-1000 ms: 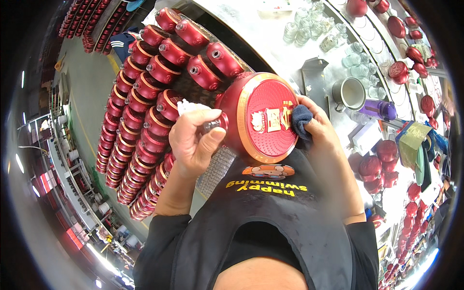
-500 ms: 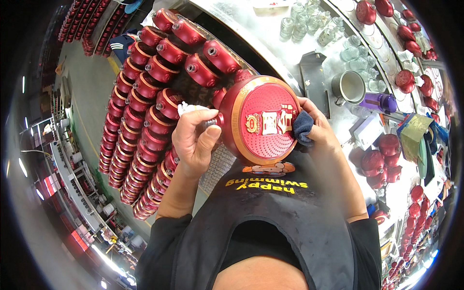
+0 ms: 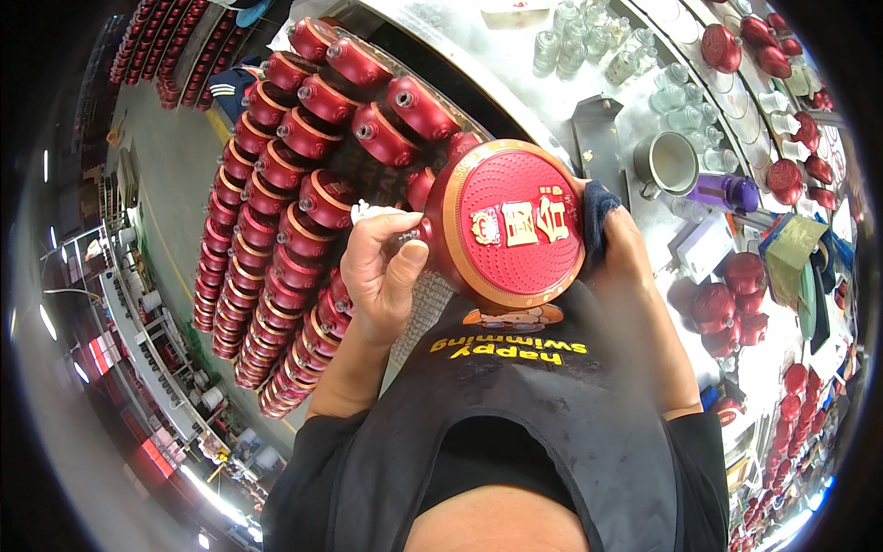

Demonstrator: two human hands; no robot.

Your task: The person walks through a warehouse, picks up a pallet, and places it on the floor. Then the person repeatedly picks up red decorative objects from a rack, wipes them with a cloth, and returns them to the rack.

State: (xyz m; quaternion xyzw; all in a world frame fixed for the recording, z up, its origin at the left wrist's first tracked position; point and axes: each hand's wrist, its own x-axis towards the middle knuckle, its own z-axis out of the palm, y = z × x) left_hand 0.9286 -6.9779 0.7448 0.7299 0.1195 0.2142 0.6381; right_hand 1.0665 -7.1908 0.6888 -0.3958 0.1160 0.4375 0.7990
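Note:
A round red bottle [image 3: 520, 267] with a gold-coloured rim is held up before my chest, its dotted face with raised pale emblems turned up. My left hand [image 3: 382, 271] is closed around the bottle's neck at its left, thumb and forefinger pinching it. Some white tissue or cloth [image 3: 368, 211] sticks out behind those fingers. At the bottle's right side, my right hand [image 3: 624, 241] grips a dark blue cloth [image 3: 598, 213] against the rim. Part of the right fingers is hidden behind the cloth and bottle.
Rows of red bottles [image 3: 299, 175] stand stacked at the left. On the white worktop at the right are clear glass bottles [image 3: 572, 46], a metal mug [image 3: 666, 164], a purple bottle [image 3: 725, 192], a dark metal bracket [image 3: 598, 138] and red bottles [image 3: 716, 308]. Beyond runs a line carrying red pieces [image 3: 721, 48].
The bottle has shifted slightly right and its face has turned a little. The dark blue cloth has moved from the face's edge to the side of the rim. Red pieces on the line have advanced.

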